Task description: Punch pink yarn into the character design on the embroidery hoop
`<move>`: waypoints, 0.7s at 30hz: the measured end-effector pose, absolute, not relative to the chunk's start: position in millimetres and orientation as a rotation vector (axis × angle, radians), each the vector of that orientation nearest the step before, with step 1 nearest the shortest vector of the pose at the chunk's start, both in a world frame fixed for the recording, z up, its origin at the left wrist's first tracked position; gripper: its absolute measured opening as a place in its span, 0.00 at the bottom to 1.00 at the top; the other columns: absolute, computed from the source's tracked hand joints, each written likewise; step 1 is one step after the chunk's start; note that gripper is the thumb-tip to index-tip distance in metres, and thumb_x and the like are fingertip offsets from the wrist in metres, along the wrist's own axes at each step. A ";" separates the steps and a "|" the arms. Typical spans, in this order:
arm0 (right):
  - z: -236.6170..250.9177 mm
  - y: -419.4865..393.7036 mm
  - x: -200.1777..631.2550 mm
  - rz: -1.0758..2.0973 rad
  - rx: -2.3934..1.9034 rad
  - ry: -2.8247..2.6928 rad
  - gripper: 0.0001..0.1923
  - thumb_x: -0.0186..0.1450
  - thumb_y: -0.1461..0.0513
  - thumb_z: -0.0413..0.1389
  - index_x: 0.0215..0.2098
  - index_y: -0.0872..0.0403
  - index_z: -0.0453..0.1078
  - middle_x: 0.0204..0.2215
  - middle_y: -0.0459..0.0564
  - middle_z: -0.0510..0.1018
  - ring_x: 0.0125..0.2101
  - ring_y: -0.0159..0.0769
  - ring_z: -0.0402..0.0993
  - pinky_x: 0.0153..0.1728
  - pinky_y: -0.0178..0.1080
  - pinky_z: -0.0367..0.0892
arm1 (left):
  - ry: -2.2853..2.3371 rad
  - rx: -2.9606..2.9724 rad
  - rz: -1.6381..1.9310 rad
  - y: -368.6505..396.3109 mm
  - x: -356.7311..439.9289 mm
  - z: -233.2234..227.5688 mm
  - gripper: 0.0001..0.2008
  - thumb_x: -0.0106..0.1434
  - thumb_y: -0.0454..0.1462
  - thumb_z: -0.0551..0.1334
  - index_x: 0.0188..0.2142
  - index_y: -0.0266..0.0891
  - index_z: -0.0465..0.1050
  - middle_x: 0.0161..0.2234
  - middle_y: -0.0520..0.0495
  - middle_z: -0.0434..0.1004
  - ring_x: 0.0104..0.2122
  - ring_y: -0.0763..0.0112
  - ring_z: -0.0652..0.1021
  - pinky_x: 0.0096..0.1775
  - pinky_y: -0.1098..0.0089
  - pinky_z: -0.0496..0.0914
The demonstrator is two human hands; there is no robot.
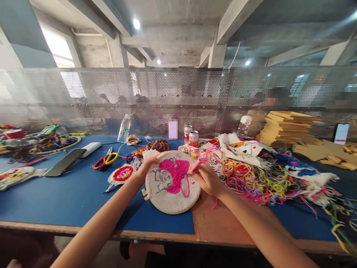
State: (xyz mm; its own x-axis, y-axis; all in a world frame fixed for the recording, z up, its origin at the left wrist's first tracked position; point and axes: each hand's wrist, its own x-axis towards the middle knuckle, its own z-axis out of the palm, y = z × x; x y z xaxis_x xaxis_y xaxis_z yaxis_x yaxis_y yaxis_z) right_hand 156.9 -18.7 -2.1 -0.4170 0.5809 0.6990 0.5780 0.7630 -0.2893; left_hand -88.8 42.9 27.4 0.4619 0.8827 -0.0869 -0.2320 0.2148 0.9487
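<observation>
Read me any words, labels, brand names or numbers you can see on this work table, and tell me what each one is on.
Nothing can be read here.
Two red and white cans: printing too small and blurred.
Clear water bottle: label too small.
Lit phone screen: washed out.
Pink card: blurred.
Embroidery hoop, held by the left hand and worked by the right hand: a pink picture, no lettering.

One head view only, from above the near edge of the tabletop (69,193), facing forward and slightly down. Close to both hands, left (146,165) and right (208,180); wide lens bends edges, reaching the mesh screen (178,96) and ceiling.
</observation>
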 end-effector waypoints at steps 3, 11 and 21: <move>-1.7 -19.1 156.8 0.031 -0.864 -2.112 0.07 0.67 0.62 0.44 0.36 0.53 0.64 0.32 0.51 0.76 0.33 0.38 0.72 0.36 0.40 0.65 | 0.716 1.092 0.869 44.6 -90.0 25.5 0.29 0.45 0.31 0.53 0.50 0.36 0.67 0.25 0.49 0.74 0.24 0.67 0.74 0.28 0.71 0.67; -2.0 -18.8 157.2 0.096 -0.856 -2.079 0.07 0.67 0.62 0.45 0.36 0.53 0.64 0.31 0.51 0.75 0.32 0.38 0.72 0.35 0.39 0.66 | 0.744 1.118 0.880 44.4 -90.7 23.5 0.28 0.45 0.32 0.55 0.49 0.36 0.68 0.23 0.49 0.73 0.22 0.67 0.73 0.26 0.70 0.67; -3.1 -19.0 157.6 0.157 -0.814 -2.040 0.08 0.67 0.61 0.44 0.36 0.53 0.64 0.31 0.51 0.75 0.30 0.37 0.72 0.33 0.39 0.67 | 0.723 1.128 0.891 43.9 -90.0 24.7 0.28 0.45 0.32 0.55 0.49 0.35 0.68 0.22 0.50 0.73 0.21 0.68 0.72 0.24 0.71 0.66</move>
